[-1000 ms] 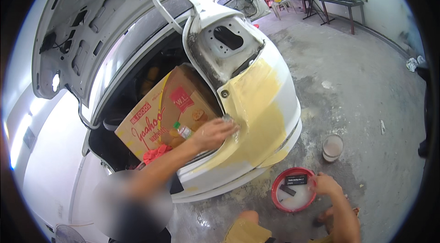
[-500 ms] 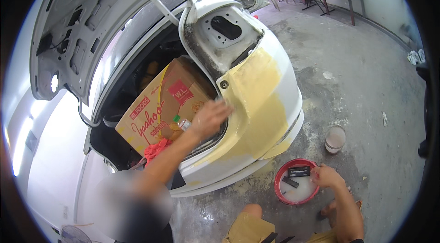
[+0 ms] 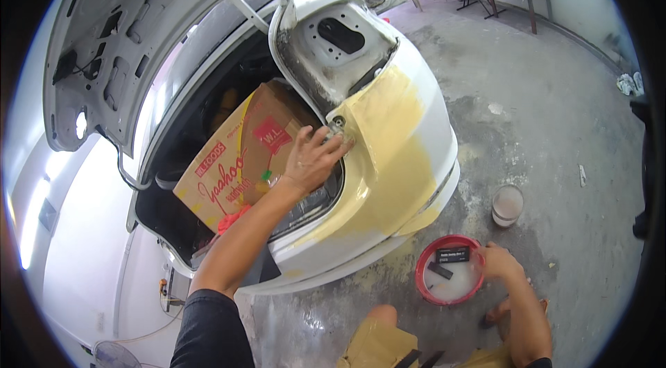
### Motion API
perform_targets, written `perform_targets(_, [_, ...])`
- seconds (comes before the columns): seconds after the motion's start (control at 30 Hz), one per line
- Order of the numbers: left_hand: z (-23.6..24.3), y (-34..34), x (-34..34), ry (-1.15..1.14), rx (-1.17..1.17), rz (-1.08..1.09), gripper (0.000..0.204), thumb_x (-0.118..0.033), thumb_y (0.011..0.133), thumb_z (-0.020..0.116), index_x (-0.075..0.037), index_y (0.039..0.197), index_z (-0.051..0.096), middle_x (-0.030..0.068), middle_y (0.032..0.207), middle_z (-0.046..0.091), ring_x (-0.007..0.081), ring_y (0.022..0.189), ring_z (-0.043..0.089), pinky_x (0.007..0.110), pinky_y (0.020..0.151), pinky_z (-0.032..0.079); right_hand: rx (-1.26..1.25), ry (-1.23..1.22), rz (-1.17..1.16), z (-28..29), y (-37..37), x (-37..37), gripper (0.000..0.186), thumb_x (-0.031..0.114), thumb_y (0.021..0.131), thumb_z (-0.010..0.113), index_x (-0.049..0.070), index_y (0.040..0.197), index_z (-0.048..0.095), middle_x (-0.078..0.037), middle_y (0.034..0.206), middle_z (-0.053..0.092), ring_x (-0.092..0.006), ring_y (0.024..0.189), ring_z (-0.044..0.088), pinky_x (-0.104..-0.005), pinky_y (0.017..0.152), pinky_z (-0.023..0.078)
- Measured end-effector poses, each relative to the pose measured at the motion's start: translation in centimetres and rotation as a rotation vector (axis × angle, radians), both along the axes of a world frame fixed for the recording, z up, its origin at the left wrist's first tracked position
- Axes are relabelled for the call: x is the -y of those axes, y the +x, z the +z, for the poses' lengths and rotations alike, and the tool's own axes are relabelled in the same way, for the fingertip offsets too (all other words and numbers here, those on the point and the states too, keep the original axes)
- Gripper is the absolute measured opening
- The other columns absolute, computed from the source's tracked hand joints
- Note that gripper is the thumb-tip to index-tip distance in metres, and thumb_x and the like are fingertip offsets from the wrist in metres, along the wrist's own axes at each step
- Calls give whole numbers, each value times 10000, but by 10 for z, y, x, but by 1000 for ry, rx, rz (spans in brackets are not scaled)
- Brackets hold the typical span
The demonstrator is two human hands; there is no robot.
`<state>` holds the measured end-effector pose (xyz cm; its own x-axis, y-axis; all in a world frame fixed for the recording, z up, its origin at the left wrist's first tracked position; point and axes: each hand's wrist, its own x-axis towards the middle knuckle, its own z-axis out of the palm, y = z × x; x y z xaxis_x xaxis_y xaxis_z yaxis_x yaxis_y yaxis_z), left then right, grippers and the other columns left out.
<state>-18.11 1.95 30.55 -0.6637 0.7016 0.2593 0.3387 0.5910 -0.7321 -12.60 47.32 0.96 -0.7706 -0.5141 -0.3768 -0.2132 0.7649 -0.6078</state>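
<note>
Car (image 3: 368, 215) takes up the left and middle of my view, its raised trunk lid (image 3: 128, 56) cut off at the top, a bottle (image 3: 268, 176) mostly hidden behind the left forearm (image 3: 243, 236) by a cardboard box (image 3: 236, 149). The left hand (image 3: 313, 161) sets bent fingers on the yellow-patched rear corner (image 3: 399, 160); I can't tell whether they clamp anything. Rightward, the right hand (image 3: 501, 262) meets the red basin's rim (image 3: 421, 278), its fingertips too unclear for me to read the grip.
</note>
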Motion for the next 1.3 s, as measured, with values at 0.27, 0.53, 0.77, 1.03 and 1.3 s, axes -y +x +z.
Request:
perform_targets(0.27, [-11, 14, -26, 114, -223, 276, 541, -124, 894, 622, -318, 1396, 681, 13, 1068, 624, 207, 1041, 569, 452, 984, 378, -25, 43, 5, -5, -4, 2, 529, 417, 882, 768, 165, 1340, 689, -172, 1268, 664, -397, 1221, 645, -499, 1042, 519])
perform_targets(0.53, [-29, 11, -59, 52, -155, 291, 490, -149, 909, 601, -93, 1390, 670, 40, 1068, 652, 212, 967, 618, 448, 884, 432, -102, 21, 61, -10, -5, 2, 506, 386, 876, 774, 151, 1318, 698, -190, 1235, 665, -419, 1142, 668, -508, 996, 539])
perform_targets(0.77, [-32, 18, -45, -1, 39, 191, 516, -125, 912, 584, -78, 1423, 639, 39, 1015, 621, 205, 962, 607, 401, 869, 432, -92, -30, 19, -3, -2, -8, 475, 362, 866, 770, 145, 1283, 702, -196, 1192, 678, -421, 1150, 664, -510, 999, 536])
perform_targets(1.03, [-19, 17, -30, 97, 24, 188, 545, -95, 875, 603, -202, 1405, 671, 28, 972, 595, 226, 957, 581, 429, 878, 410, -84, -69, 1, 3, 3, -13, 459, 365, 869, 757, 187, 1289, 703, -193, 1194, 683, -411, 1181, 657, -512, 1019, 532])
perform_targets(1.3, [-15, 8, -15, 124, -67, 138, 561, -84, 844, 618, -283, 1361, 708, 16, 974, 609, 226, 953, 571, 436, 863, 396, -60, -66, -31, -3, 5, -14, 467, 377, 883, 745, 152, 1291, 707, -203, 1205, 681, -404, 1164, 664, -486, 1040, 527])
